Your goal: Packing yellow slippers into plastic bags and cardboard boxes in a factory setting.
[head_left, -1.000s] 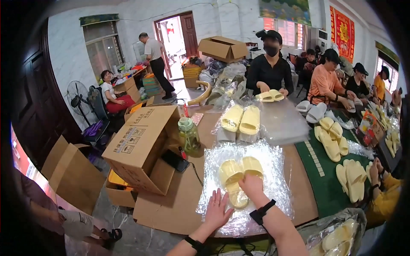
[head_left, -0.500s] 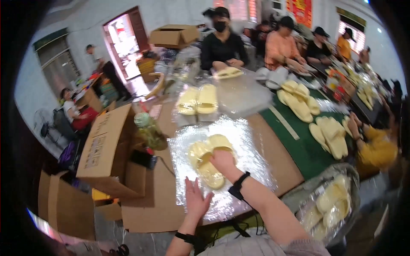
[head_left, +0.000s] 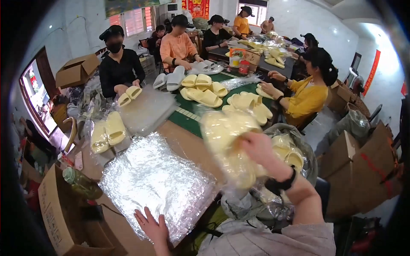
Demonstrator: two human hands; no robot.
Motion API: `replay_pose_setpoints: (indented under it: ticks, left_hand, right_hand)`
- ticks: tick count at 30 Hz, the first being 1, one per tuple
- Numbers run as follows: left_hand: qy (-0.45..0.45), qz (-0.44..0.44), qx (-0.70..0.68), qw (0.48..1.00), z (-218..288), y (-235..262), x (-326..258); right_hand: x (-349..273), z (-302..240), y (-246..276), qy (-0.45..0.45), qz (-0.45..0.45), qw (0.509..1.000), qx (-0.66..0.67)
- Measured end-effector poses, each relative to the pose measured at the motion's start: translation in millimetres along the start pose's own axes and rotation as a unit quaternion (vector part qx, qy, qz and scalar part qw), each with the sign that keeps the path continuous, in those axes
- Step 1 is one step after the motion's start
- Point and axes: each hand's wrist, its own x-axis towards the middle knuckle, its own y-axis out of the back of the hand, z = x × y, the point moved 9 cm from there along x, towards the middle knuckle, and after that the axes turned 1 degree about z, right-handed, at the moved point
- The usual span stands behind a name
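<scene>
Raised in my right hand [head_left: 262,153] is a pair of pale yellow slippers [head_left: 222,132] in a clear plastic bag, slightly blurred by motion. My fingers close on it near the slippers' straps. It hangs over the table's right edge, beside a sack [head_left: 311,149] that holds more bagged yellow slippers [head_left: 292,155]. My left hand [head_left: 153,226] is open, fingers spread, on the near edge of a stack of shiny clear plastic bags [head_left: 158,183].
A cardboard box [head_left: 64,213] and a green-capped bottle [head_left: 81,181] stand at left. Beyond the bags lie another bagged slipper pair [head_left: 109,132] and a clear plastic sheet stack [head_left: 147,111]. Loose yellow slippers [head_left: 205,91] cover the green mat [head_left: 188,121]. Co-workers sit around the table.
My right hand has lifted the bagged slippers off the plastic stack and carried them right, toward the sack. My left hand remains at the stack's near edge. The view has turned right.
</scene>
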Motion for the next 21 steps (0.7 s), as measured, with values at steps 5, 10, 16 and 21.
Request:
replay_pose_setpoints:
  ticks: [5,10,16,21]
  left_hand:
    - [-0.015,0.022,0.006,1.0,-5,6,1]
    - [-0.024,0.007,0.015,1.0,-7,-1,3]
    - [-0.008,-0.019,0.028,0.999,-9,-7,2]
    - [-0.02,-0.003,0.038,0.999,-9,-2,0]
  right_hand:
    - [-66,139,82,-0.252,-0.015,0.952,-0.173]
    - [-103,231,60,-0.317,-0.04,0.902,-0.29]
    - [-98,229,-8,-0.284,-0.145,0.885,-0.339]
    - [-89,214,11,-0.243,-0.1,0.927,-0.268]
